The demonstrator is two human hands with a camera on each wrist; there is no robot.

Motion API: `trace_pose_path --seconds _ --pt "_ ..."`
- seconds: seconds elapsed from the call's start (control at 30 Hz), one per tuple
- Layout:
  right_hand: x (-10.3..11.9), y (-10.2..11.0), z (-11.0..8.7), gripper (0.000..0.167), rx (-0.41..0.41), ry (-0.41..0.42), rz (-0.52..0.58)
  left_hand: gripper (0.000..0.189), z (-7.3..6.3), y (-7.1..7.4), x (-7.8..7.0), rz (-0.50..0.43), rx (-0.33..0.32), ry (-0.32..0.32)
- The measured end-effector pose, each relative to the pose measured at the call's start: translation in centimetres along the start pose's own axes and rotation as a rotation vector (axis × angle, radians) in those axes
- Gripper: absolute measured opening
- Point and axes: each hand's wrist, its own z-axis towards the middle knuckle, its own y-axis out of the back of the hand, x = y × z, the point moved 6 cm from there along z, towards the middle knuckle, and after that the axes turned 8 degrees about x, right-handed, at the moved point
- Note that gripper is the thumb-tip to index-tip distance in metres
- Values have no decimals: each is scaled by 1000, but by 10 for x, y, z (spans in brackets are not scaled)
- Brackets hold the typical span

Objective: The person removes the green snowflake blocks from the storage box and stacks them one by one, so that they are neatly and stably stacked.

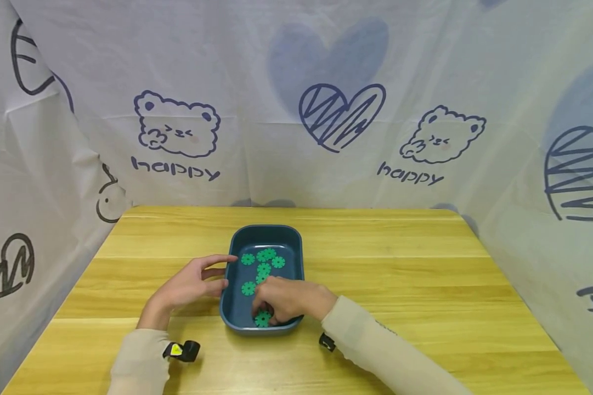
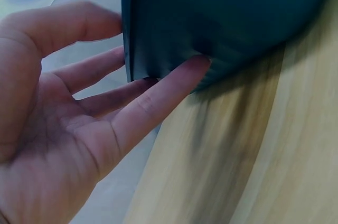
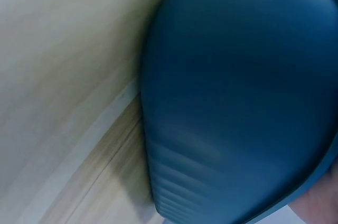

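Observation:
A dark blue-green rectangular tray holds several small green notched discs, flat plastic snowflake pieces. My left hand is at the tray's left side, its fingers spread and fairly straight. In the left wrist view, fingertips touch the tray's outer wall and rim. My right hand reaches over the right rim into the tray, fingers bent downward. Its fingertips are right at a green disc near the front wall; whether they pinch it I cannot tell. The right wrist view shows mostly the tray's outer wall.
The tray stands on a yellow wood-grain table. A pale cloth with bear and heart drawings hangs behind the table and along both sides. Black wrist cameras sit at both sleeves.

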Motion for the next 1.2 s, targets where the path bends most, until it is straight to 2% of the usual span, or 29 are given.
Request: trace_pose_path --seconds 0.27,0.73,0.97,1.2 --pt "-1 -1 1 28 7 -11 -21 56 1 2 -2 119 -75 -9" --pt "0 -1 1 26 -15 -29 -45 59 1 2 -1 77 -74 6" --pt "-4 6 -5 28 -103 2 8 59 1 2 -1 82 -74 6" --pt "-12 19 -20 26 -201 -11 131 60 2 2 -1 65 -72 7"
